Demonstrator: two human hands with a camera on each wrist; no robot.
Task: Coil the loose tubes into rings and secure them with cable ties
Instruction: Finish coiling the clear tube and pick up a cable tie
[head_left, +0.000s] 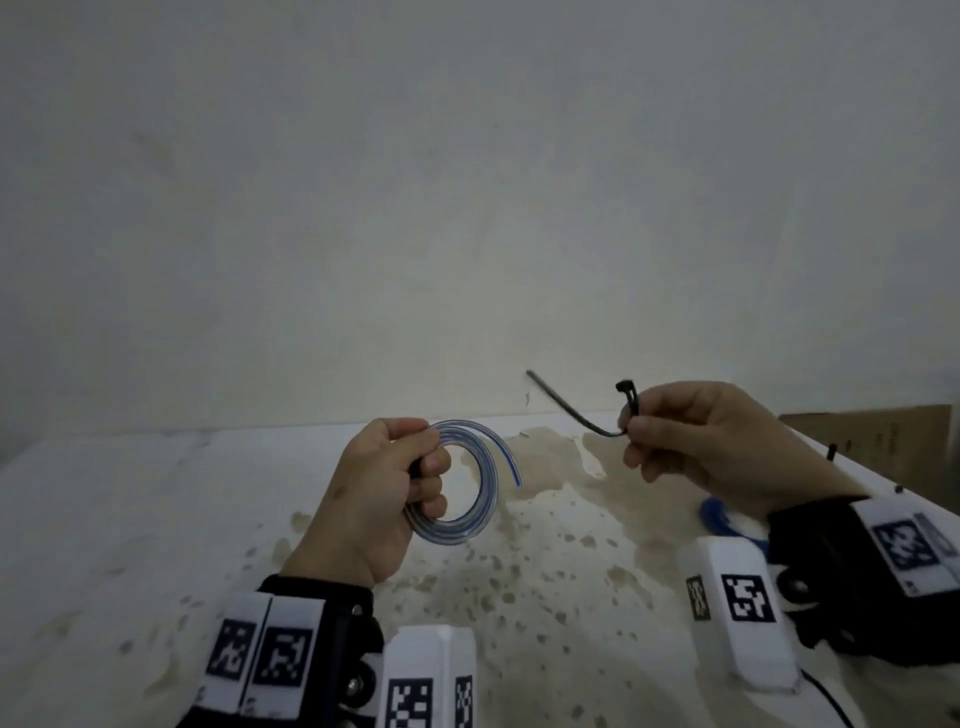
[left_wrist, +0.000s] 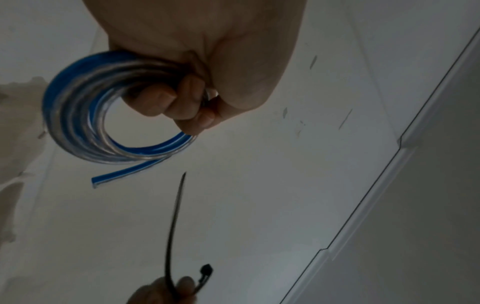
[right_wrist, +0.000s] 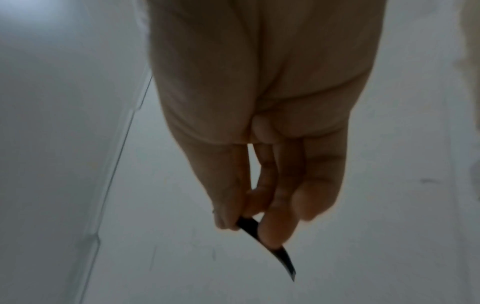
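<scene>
My left hand grips a clear tube with a blue stripe, coiled into a ring, above the stained table. In the left wrist view the coiled tube has several turns and its free end sticks out loose. To the right, my right hand pinches a black cable tie near its head, the tail pointing up and left toward the wall. The cable tie hangs clear of the coil, not touching it. In the right wrist view, thumb and fingers pinch the cable tie.
The white table carries brownish stains across its middle. A blue tube piece lies under my right wrist. A cardboard box stands at the far right, and the plain wall rises behind the table.
</scene>
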